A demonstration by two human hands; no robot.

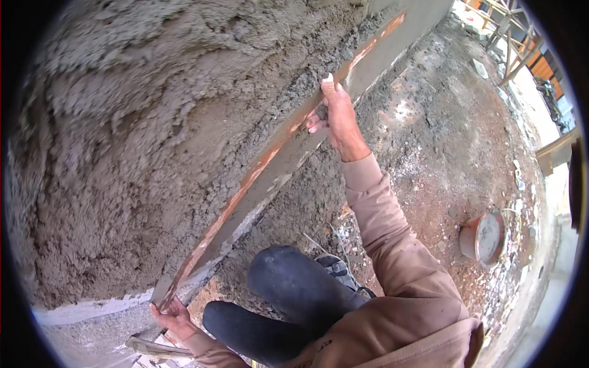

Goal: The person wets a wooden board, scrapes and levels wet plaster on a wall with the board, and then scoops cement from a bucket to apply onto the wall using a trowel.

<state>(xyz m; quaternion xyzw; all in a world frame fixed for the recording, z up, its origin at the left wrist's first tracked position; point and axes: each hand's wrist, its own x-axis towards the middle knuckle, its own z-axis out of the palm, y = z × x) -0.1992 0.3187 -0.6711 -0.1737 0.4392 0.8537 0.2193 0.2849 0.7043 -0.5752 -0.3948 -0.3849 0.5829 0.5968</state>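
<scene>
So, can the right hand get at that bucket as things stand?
Probably not: the right hand is holding the long board along the wall, and the bucket stands off to the person's right, seemingly too far without letting go.

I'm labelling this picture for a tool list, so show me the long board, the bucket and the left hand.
Long board (262,164): head view, on its orange-streaked edge, near mid-length.
Bucket (469,238): head view, on its outer side.
Left hand (174,318): head view, on the middle of the hand.
</scene>
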